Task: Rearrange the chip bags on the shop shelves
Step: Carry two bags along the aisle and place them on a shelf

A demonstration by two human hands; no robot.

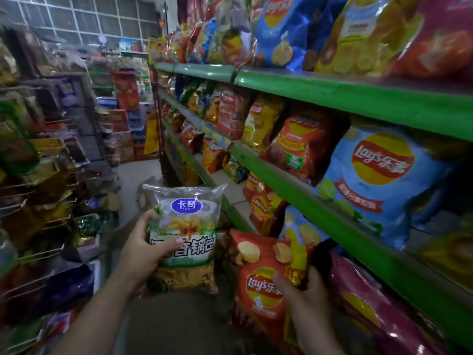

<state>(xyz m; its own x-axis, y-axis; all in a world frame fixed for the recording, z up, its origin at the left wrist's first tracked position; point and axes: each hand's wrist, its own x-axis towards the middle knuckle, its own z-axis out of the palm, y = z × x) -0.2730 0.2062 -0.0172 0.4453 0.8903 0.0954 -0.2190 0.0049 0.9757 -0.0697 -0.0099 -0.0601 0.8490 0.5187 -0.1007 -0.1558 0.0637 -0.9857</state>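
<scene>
Two bags, one per hand: left grip (142,254) clamped round a glossy, clear-topped fries snack bag (188,226) at lower centre; right grip (305,303) pinching a crinkly red Lay's bag (258,288) just right of it, near three green-edged shelves (332,213).

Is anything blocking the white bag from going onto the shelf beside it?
Yes: the red Lay's bag, gripped by the right hand, stands between the white bag and the green shelves, beside a pink bag.

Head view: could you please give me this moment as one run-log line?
left hand: holds clear snack bag | right hand: grips red Lay's bag | green shelves: stocked
</scene>
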